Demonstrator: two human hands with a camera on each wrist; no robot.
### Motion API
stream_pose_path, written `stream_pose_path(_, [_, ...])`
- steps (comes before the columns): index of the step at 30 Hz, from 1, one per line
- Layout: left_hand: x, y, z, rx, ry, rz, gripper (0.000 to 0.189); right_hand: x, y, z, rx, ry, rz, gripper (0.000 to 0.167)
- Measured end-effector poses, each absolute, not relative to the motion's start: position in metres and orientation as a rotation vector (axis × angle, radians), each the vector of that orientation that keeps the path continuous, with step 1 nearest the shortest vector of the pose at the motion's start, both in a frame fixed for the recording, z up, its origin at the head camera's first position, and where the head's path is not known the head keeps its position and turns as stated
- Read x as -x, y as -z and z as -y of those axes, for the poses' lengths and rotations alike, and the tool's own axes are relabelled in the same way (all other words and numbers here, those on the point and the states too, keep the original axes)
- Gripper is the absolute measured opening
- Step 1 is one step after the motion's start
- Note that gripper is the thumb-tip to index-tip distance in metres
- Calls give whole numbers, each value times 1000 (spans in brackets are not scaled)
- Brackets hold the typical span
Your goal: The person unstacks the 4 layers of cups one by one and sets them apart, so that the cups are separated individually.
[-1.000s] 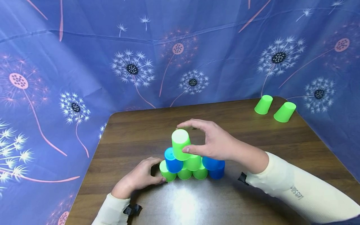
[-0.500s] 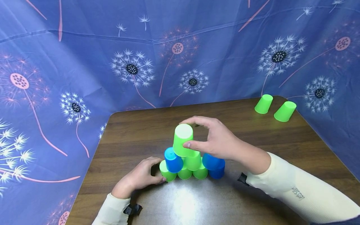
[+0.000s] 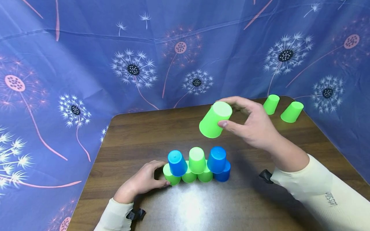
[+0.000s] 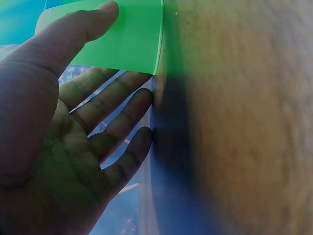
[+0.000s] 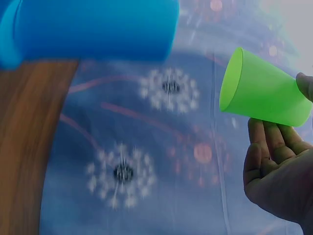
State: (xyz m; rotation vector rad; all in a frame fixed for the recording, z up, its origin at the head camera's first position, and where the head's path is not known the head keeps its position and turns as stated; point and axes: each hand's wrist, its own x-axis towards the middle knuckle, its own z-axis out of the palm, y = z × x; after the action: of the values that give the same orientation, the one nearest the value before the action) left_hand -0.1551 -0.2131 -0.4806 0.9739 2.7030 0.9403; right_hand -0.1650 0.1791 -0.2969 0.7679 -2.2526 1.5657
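The right hand (image 3: 257, 128) held a green cup (image 3: 214, 120) near its base, with the thumb on one side and the fingers on the other. This cup was in the air above the table (image 3: 138, 138), behind the stacked cups and apart from them. It was upside down and tilted, its base up to the right and its rim down to the left.

The left hand (image 3: 143, 179) gripped nothing firmly: its thumb lay against the leftmost bottom cup (image 3: 173, 181), a green one, while its fingers were spread and fairly straight, reaching low beside that cup. Whether the fingers pressed on the cup could not be told.

That cup began a bottom row of four, all upside down: next came a second green cup (image 3: 189, 177), a third green cup (image 3: 205, 176) and a blue end cup (image 3: 223, 175). Three more stood upside down on top, straddling them: a left blue cup (image 3: 177, 163), a middle green cup (image 3: 197, 161) and a right blue cup (image 3: 216, 160).

Two spare green cups (image 3: 292, 112) stood upside down near the table's far right corner. Behind the table hung a blue cloth (image 3: 92, 57) with dandelion prints. Pale sleeves (image 3: 321, 186) covered both forearms.
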Motion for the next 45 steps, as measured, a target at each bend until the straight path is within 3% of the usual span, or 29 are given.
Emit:
stream_pose_path(12, [156, 477, 215, -942, -942, -2684, 53, 185, 321, -266, -386, -1647, 2196, 43])
stream_pose_path(27, [155, 478, 216, -926, -938, -2679, 56, 216, 373, -346, 124, -1409, 2350, 45])
stream_pose_path(45, [153, 479, 214, -963, -955, -2690, 56, 219, 439, -412, 439, -995, 2644, 78])
